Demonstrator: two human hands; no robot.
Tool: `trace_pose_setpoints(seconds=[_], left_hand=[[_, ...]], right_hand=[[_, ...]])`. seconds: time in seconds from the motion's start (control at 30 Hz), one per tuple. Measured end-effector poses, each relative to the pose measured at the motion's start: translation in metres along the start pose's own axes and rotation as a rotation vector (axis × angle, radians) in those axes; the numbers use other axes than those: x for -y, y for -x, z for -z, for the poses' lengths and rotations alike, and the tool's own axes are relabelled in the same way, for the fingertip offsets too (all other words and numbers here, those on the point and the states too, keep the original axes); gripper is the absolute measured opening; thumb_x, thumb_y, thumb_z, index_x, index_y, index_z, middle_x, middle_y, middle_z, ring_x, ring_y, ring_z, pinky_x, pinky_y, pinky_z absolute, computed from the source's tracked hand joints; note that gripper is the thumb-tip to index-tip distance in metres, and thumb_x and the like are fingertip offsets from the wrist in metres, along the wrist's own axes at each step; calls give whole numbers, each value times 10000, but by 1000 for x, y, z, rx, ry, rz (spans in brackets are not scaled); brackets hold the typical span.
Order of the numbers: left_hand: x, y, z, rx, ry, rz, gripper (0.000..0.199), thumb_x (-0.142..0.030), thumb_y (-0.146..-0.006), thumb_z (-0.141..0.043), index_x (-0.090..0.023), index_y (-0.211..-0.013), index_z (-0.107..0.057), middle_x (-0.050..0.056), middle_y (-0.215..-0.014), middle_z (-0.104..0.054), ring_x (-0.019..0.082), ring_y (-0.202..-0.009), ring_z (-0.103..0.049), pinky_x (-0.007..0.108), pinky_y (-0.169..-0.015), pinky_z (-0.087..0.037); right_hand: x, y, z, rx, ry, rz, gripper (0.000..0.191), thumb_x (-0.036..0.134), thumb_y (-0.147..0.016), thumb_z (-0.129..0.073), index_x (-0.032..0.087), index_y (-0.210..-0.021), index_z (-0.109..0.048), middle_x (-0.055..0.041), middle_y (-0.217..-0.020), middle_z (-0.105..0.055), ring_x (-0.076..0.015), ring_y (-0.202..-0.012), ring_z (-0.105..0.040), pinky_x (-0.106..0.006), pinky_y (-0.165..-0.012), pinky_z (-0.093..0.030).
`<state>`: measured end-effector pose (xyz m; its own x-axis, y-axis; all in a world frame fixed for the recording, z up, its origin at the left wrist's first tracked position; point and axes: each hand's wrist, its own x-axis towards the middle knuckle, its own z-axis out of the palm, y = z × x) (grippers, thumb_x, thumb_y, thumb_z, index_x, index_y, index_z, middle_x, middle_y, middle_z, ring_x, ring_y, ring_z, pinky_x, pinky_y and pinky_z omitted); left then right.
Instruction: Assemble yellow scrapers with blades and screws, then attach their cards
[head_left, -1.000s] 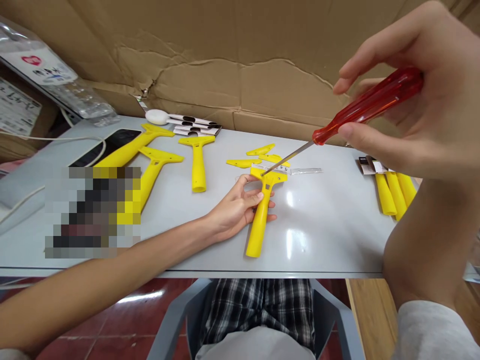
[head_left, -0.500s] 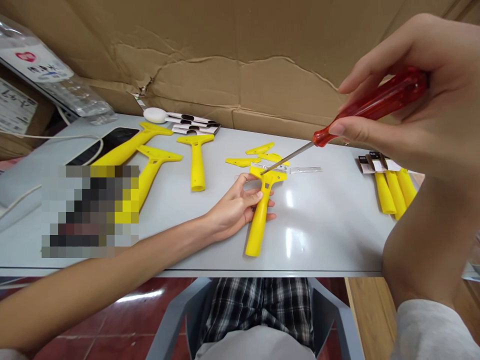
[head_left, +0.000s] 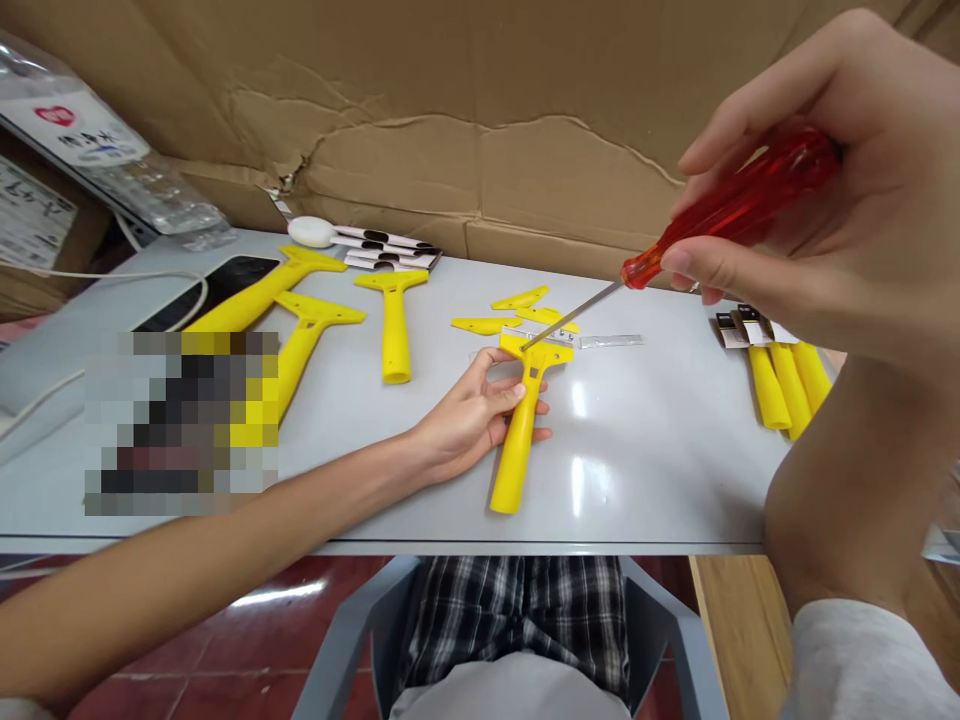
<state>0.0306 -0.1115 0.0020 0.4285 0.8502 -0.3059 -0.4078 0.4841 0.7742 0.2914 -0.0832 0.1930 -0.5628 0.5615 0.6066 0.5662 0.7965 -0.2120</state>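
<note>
A yellow plastic scraper is shown grasped by the left hand on a pale grey surface, with the fingers curled around the handle just below the head and the handle directed toward the person. A translucent red screwdriver is held by the handle between the thumb and fingers of the right hand, above the surface. Its steel shaft is angled down, and the tip is placed at the left end of the scraper's head, against a thin blade.

Three loose yellow plastic pieces are seen just beyond the head, and a clear plastic strip lies beside it on the right. Two further yellow scrapers are laid to the left. A bundle of yellow handles with paper labels is placed at the right. Creased corrugated cardboard is seen behind the surface.
</note>
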Motion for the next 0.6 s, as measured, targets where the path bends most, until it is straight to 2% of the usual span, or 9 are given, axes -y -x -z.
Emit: trace_pose_setpoints(seconds=[0.1, 0.23, 0.33, 0.5, 0.6], left_hand=[[0, 0, 1, -2, 2, -7, 370, -126, -1014, -723, -268, -1253, -479, 71, -1148, -747, 216, -932, -769, 536, -893, -704], [1, 0, 2, -4, 10, -6, 388, -131, -1004, -745, -269, -1251, -480, 66, -1145, -749, 225, -960, -776, 542, -906, -704], [2, -1, 3, 3, 10, -2, 387, -131, -1006, -746, -270, -1246, -477, 66, -1144, -756, 219, -967, -776, 531, -909, -705], [2, -1, 2, 4, 20, -11, 400, -133, -998, -759, -269, -1245, -476, 64, -1132, -761, 212, -938, -777, 531, -908, -704], [2, -1, 2, -2, 23, -10, 399, -129, -997, -757, -264, -1253, -483, 72, -1133, -757, 218, -932, -778, 528, -892, -705]], right_hand=[[-2, -2, 0, 15, 49, -17, 250, 326, -929, -861, 320, -1103, -682, 73, -941, -687, -148, -867, -749, -283, -635, -606], [-6, -2, 3, 47, 68, 36, 405, 465, -868, -907, 368, -1222, -736, 38, -1160, -694, -163, -839, -708, -314, -558, -539], [-9, 0, 6, 58, 77, 49, 462, 480, -855, -910, 378, -1281, -761, 23, -1248, -691, -181, -890, -667, -341, -574, -529], [-10, -1, 4, 58, 40, 63, 456, 418, -842, -955, 394, -1257, -767, 39, -1164, -709, -183, -971, -717, -330, -686, -616], [-10, -2, 3, 52, 54, 58, 418, 402, -828, -981, 389, -1196, -782, 49, -1094, -722, -177, -961, -758, -308, -671, -618]])
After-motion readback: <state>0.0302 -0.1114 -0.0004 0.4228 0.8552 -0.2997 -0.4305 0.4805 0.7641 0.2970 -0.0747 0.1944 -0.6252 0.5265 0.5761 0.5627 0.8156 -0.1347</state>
